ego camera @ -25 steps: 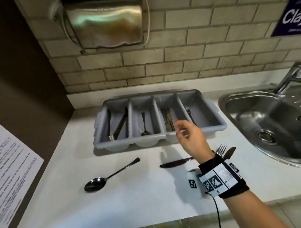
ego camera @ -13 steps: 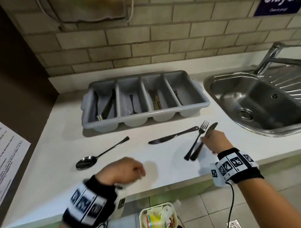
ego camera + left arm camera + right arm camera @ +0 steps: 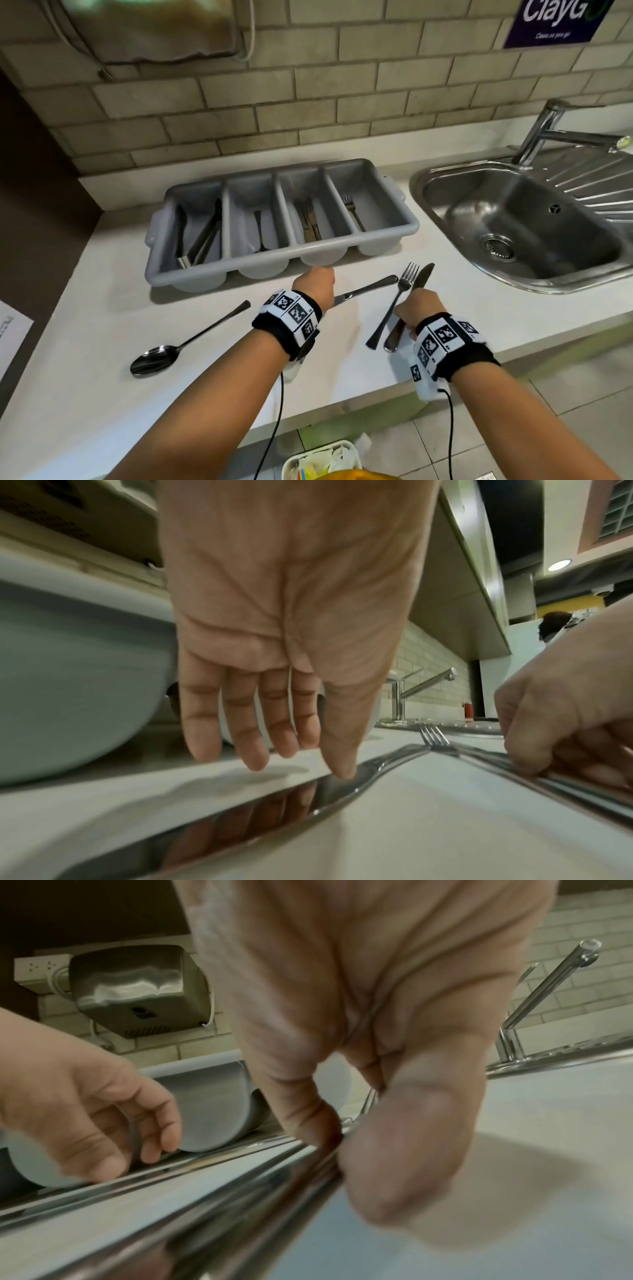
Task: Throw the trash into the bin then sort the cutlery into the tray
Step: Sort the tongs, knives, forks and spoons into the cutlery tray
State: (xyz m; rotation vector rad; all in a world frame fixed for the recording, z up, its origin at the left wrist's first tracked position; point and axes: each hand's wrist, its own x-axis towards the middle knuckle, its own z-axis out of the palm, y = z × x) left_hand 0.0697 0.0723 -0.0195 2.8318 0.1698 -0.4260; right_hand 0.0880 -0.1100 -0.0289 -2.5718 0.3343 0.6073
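Observation:
A grey four-compartment tray point(image 3: 284, 258) stands at the back of the white counter and holds tongs, a spoon, knives and a fork. My left hand point(image 3: 317, 279) hovers in front of it, fingers straight, the thumb tip point(image 3: 342, 772) touching a table knife point(image 3: 368, 290) that lies flat. To the right, my right hand point(image 3: 411, 305) pinches the handle of a second knife point(image 3: 424, 275), thumb point(image 3: 394, 1164) on one side and fingers on the other. A fork point(image 3: 400, 291) lies just left of that knife. A spoon point(image 3: 191, 339) lies alone at the left.
A steel sink point(image 3: 428, 192) with a faucet point(image 3: 548, 130) takes up the right side. Below the counter's front edge is a bin point(image 3: 318, 455) with trash in it. A hand dryer point(image 3: 154, 31) hangs on the brick wall and a paper sheet point(image 3: 10, 329) lies far left.
My left hand has come up from the counter's front edge to the knife by the tray. My right hand came back from the tray and has settled on the right-hand knife.

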